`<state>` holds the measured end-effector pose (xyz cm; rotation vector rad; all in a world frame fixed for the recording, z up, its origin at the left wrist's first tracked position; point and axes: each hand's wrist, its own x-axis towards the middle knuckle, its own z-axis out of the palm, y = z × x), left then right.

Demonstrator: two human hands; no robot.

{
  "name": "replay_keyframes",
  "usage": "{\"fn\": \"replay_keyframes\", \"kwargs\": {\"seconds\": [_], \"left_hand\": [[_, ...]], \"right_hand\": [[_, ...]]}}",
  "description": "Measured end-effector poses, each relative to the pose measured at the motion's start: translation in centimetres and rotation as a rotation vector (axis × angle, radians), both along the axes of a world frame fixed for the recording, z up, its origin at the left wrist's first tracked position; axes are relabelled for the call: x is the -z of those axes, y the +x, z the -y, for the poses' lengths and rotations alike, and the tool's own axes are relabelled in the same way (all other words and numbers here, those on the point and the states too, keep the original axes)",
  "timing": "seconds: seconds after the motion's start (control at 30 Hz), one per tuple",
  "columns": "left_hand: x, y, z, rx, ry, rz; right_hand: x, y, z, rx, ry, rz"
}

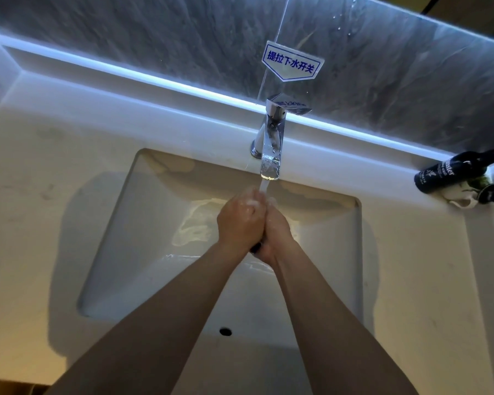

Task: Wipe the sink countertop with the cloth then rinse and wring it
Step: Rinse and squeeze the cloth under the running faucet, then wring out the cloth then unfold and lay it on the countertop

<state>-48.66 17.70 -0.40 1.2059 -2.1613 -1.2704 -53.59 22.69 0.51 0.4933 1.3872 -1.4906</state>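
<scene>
My left hand [240,220] and my right hand [277,235] are pressed together over the white sink basin [117,229], directly under the chrome faucet [270,143]. A thin stream of water [264,187] falls onto my fingers. Only a small dark piece of the cloth [255,248] shows between the heels of my palms; the rest is hidden inside my closed hands. Water pools and ripples on the basin floor to the left of my hands. The pale countertop [32,201] surrounds the basin.
A black bottle [439,173] lies on its side at the right back of the counter beside a small white item [462,199]. A blue-lettered sign [293,62] is stuck on the mirror above the faucet. An overflow hole [225,331] sits in the near basin wall.
</scene>
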Motion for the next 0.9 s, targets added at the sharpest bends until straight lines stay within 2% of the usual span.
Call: {"fn": "replay_keyframes", "kwargs": {"seconds": [0.1, 0.2, 0.27, 0.33, 0.4, 0.53, 0.63, 0.77, 0.83, 0.9], "left_hand": [[0.5, -0.3, 1.3, 0.017, 0.123, 0.036], [0.6, -0.7, 2.1, -0.146, 0.386, 0.175], [0.7, -0.4, 2.3, -0.241, 0.748, 0.072], [0.3, 0.4, 2.1, -0.303, 1.181, -0.122], [0.3, 1.3, 1.3, -0.308, 1.402, -0.284], [0.5, 2.4, 0.0, -0.259, 1.470, -0.478], [0.0, 2.9, 0.0, -0.269, 1.428, -0.498], [-0.6, 2.9, 0.8, -0.269, 1.379, -0.512], [-0.9, 2.8, 0.9, -0.276, 1.365, -0.497], [-1.2, 2.6, 1.0, -0.263, 1.357, -0.478]], "right_hand": [[-0.9, 0.0, 0.2, -0.100, 0.121, -0.154], [-0.7, 0.4, 0.2, -0.118, 0.153, -0.416], [0.0, 0.9, -0.2, -0.139, 0.126, -0.505], [0.6, 1.3, -0.9, -0.154, 0.111, -0.498], [1.1, 1.4, -1.6, -0.237, 0.139, -0.594], [0.5, 0.7, -2.5, -0.612, 0.435, -0.996], [-1.2, -0.8, -3.4, -0.531, 0.371, -1.091], [-5.6, -3.6, -2.5, -0.409, 0.278, -1.389], [-7.9, -5.4, -0.9, -0.451, 0.276, -1.576], [-9.3, -6.8, 0.5, -0.554, 0.276, -1.682]]}}
